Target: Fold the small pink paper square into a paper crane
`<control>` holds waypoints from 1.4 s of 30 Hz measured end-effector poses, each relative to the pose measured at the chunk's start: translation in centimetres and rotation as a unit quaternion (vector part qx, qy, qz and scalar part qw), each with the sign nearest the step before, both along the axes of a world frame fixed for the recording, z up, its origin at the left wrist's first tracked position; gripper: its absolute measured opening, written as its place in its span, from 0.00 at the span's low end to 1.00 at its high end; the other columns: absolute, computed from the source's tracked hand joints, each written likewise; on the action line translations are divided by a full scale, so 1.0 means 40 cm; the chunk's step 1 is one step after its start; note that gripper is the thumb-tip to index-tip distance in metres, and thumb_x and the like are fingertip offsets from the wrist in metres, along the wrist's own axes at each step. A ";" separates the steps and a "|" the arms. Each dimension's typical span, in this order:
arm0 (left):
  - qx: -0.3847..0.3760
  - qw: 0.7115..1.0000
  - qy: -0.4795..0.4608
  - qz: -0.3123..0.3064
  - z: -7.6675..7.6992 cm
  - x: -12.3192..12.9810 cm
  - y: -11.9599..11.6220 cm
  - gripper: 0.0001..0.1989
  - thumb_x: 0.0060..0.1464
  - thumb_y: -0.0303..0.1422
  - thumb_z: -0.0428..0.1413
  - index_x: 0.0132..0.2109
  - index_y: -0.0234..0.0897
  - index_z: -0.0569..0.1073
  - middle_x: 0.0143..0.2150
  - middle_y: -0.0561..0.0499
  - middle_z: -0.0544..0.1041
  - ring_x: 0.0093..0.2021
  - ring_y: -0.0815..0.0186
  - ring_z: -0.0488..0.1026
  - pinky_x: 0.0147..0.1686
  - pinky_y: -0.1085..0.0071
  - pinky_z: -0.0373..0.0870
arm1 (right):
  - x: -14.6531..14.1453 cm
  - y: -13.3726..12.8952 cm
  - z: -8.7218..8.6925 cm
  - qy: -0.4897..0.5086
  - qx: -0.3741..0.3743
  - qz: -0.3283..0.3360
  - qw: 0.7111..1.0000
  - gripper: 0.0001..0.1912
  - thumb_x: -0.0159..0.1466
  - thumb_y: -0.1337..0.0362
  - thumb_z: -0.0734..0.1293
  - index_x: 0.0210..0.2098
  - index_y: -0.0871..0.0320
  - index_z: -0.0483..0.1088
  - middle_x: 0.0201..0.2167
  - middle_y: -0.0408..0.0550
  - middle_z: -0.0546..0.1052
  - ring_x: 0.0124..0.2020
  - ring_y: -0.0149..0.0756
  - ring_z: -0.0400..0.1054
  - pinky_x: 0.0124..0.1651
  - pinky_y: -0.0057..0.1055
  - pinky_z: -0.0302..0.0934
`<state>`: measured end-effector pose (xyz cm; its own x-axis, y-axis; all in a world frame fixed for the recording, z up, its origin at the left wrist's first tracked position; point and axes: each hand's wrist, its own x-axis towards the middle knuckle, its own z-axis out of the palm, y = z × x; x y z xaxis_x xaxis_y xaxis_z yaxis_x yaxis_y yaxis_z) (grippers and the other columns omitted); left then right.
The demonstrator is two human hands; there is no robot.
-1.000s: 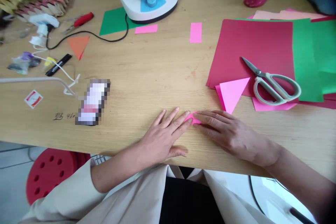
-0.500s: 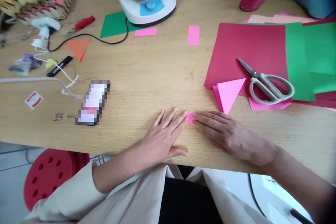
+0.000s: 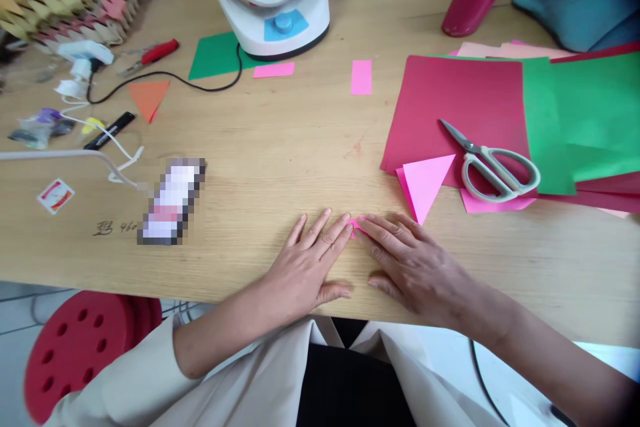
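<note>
A small pink paper piece (image 3: 356, 227) lies flat on the wooden table (image 3: 280, 160) near its front edge, mostly covered by fingertips. My left hand (image 3: 305, 267) rests flat with fingers spread, its fingertips pressing the left side of the piece. From the right, my right hand (image 3: 415, 263) lies palm down with its fingertips on the piece, thumb apart from the fingers. Just beyond my right hand is a folded pink paper triangle (image 3: 429, 183). Scissors (image 3: 493, 163) lie partly opened on dark red paper sheets (image 3: 465, 93).
A fan (image 3: 285, 27) stands at the back, with two pink paper strips nearby. Green sheets (image 3: 595, 107) lie at the right. On the left are a phone (image 3: 173, 200), cables, red-handled pliers (image 3: 160, 51) and an orange triangle (image 3: 149, 99). A red bottle (image 3: 475, 0) stands behind the sheets.
My right thumb has come out from beside the palm and now points left. The head view has shifted slightly. Both hands remain on the pink piece.
</note>
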<state>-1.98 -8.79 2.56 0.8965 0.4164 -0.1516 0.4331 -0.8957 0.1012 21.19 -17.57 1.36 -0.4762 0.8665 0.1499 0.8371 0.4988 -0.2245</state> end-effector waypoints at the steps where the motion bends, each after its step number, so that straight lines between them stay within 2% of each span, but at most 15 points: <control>1: 0.001 1.000 0.003 0.003 0.001 0.002 -0.002 0.47 0.60 0.60 0.43 0.73 0.31 0.46 0.75 0.43 0.47 0.75 0.46 0.41 0.69 0.45 0.44 | -0.004 -0.004 -0.002 -0.006 0.007 -0.003 1.000 0.32 0.72 0.53 0.58 0.69 0.67 0.56 0.71 0.60 0.57 0.70 0.51 0.53 0.69 0.55 0.51; 8: 0.032 0.999 0.000 0.016 -0.005 0.002 -0.016 0.46 0.60 0.60 0.41 0.73 0.31 0.49 0.74 0.42 0.51 0.74 0.47 0.45 0.70 0.44 0.44 | -0.026 -0.015 -0.014 -0.043 0.033 -0.011 0.998 0.35 0.72 0.49 0.57 0.69 0.68 0.56 0.73 0.60 0.52 0.73 0.53 0.45 0.70 0.56 0.47; 15: 0.039 0.999 0.003 0.022 -0.004 0.006 -0.023 0.49 0.57 0.63 0.40 0.73 0.31 0.50 0.75 0.42 0.50 0.74 0.46 0.45 0.69 0.45 0.46 | -0.038 -0.016 -0.013 -0.058 0.042 -0.028 0.997 0.33 0.72 0.53 0.58 0.68 0.70 0.56 0.72 0.61 0.54 0.72 0.53 0.47 0.70 0.55 0.48; 20: 0.042 0.999 0.001 0.030 0.006 0.013 -0.037 0.49 0.57 0.62 0.44 0.71 0.28 0.54 0.74 0.40 0.51 0.73 0.45 0.47 0.68 0.46 0.50 | -0.051 -0.023 0.003 -0.058 0.043 -0.053 0.996 0.30 0.72 0.57 0.59 0.68 0.69 0.56 0.72 0.60 0.55 0.70 0.55 0.51 0.69 0.57 0.50; 22: 0.043 0.999 -0.016 0.028 0.012 0.015 -0.038 0.45 0.59 0.59 0.47 0.70 0.28 0.57 0.73 0.40 0.55 0.73 0.45 0.49 0.68 0.47 0.52 | -0.056 -0.027 0.006 -0.058 0.039 -0.070 0.995 0.31 0.71 0.58 0.60 0.68 0.70 0.56 0.71 0.62 0.55 0.70 0.57 0.51 0.68 0.57 0.52; 24: 0.037 0.998 -0.045 0.025 0.021 0.019 -0.031 0.35 0.64 0.51 0.49 0.67 0.29 0.62 0.70 0.40 0.61 0.71 0.48 0.54 0.66 0.50 0.56 | -0.061 -0.030 0.008 -0.058 0.038 -0.087 0.994 0.30 0.71 0.59 0.60 0.67 0.72 0.57 0.71 0.64 0.56 0.70 0.57 0.51 0.67 0.57 0.53; 26: 0.017 0.996 -0.074 0.036 0.030 0.029 -0.013 0.22 0.67 0.40 0.49 0.61 0.33 0.68 0.64 0.42 0.70 0.65 0.53 0.63 0.62 0.55 0.62 | -0.063 -0.029 0.010 -0.059 0.038 -0.094 0.993 0.29 0.71 0.59 0.60 0.66 0.72 0.59 0.70 0.65 0.56 0.70 0.57 0.52 0.66 0.56 0.55; 28: -0.009 0.993 -0.105 0.051 0.038 0.045 0.011 0.13 0.68 0.35 0.49 0.53 0.36 0.73 0.56 0.45 0.75 0.56 0.58 0.70 0.55 0.59 0.68 | -0.060 -0.025 0.015 -0.061 0.037 -0.088 0.994 0.28 0.71 0.60 0.60 0.66 0.71 0.59 0.70 0.65 0.57 0.70 0.56 0.52 0.66 0.55 0.55; 32: -0.068 0.989 -0.112 0.070 0.049 0.081 0.057 0.08 0.66 0.32 0.50 0.42 0.35 0.72 0.44 0.47 0.74 0.45 0.62 0.72 0.46 0.65 0.71 | -0.029 -0.016 0.030 -0.052 0.055 -0.089 0.993 0.28 0.71 0.61 0.60 0.67 0.67 0.58 0.70 0.64 0.58 0.70 0.57 0.52 0.65 0.55 0.57; 35: -0.124 0.981 -0.124 0.086 0.053 0.097 0.076 0.02 0.63 0.29 0.53 0.42 0.36 0.69 0.47 0.48 0.72 0.44 0.64 0.71 0.42 0.67 0.70 | 0.008 -0.014 0.026 -0.024 0.096 -0.192 0.976 0.31 0.70 0.62 0.61 0.69 0.68 0.54 0.70 0.70 0.56 0.69 0.61 0.53 0.62 0.57 0.59; 38: -0.162 0.972 -0.135 0.108 0.055 0.102 0.086 0.10 0.61 0.28 0.54 0.49 0.38 0.67 0.50 0.49 0.71 0.44 0.65 0.72 0.40 0.68 0.69 | 0.029 -0.016 0.003 -0.026 0.107 -0.269 0.957 0.32 0.70 0.61 0.62 0.68 0.71 0.54 0.68 0.76 0.58 0.68 0.67 0.54 0.59 0.62 0.60; 40: -0.181 0.968 -0.133 0.110 0.055 0.103 0.090 0.10 0.60 0.28 0.54 0.49 0.39 0.67 0.48 0.50 0.72 0.43 0.65 0.71 0.41 0.67 0.69 | 0.027 -0.015 -0.014 -0.042 0.088 -0.246 0.964 0.29 0.70 0.61 0.62 0.66 0.70 0.58 0.66 0.75 0.61 0.67 0.66 0.56 0.59 0.62 0.60; 42: -0.196 0.966 -0.132 0.100 0.057 0.103 0.093 0.06 0.60 0.29 0.54 0.45 0.39 0.67 0.46 0.51 0.71 0.44 0.65 0.71 0.42 0.67 0.68 | 0.019 -0.007 -0.025 -0.045 0.077 -0.208 0.974 0.28 0.70 0.61 0.61 0.66 0.68 0.59 0.67 0.72 0.61 0.67 0.62 0.56 0.62 0.59 0.58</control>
<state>2.12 -5.06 4.83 0.8332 0.5419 -0.1101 0.5061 -0.6670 0.5467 21.95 -17.87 0.35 -0.1064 0.9578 0.2671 0.9867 0.1349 -0.0906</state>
